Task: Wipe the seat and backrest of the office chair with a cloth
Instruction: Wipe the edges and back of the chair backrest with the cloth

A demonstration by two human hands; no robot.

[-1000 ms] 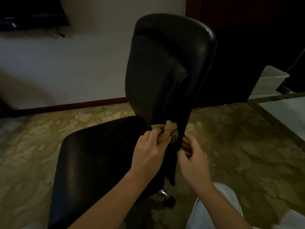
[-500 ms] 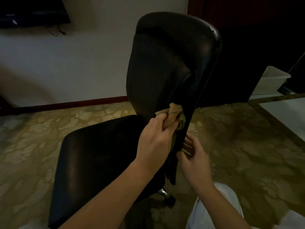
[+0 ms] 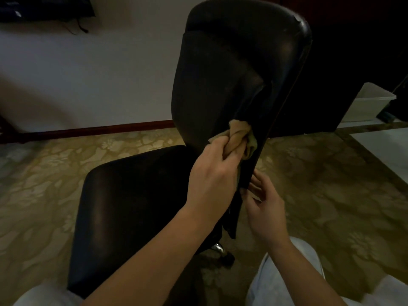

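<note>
The seat [image 3: 132, 206] lies low at the left, dark and glossy, with nothing resting on it; whether it has been wiped cannot be told, so it could be skipped. Just right of it, the left hand [image 3: 212, 184] has its fingers curled tight round the bunched tan cloth [image 3: 239, 138] and presses it against the lower right part of the backrest [image 3: 220, 74], near the side edge. With the cloth wadded this small, only 1 narrow patch meets the leather, so strokes may leave strips untouched, and the loose tail could snag in the fold where the 2 backrest panels meet. Further right, the right hand [image 3: 265, 208] sits at the backrest's lower rear edge with its fingers loosely bent against it; whether it actually pinches the edge I cannot tell. If that bracing is light, a firm push could swivel the chair or roll it on its caster [image 3: 227, 258] over the smooth floor toward the white bin [image 3: 373, 104].
</note>
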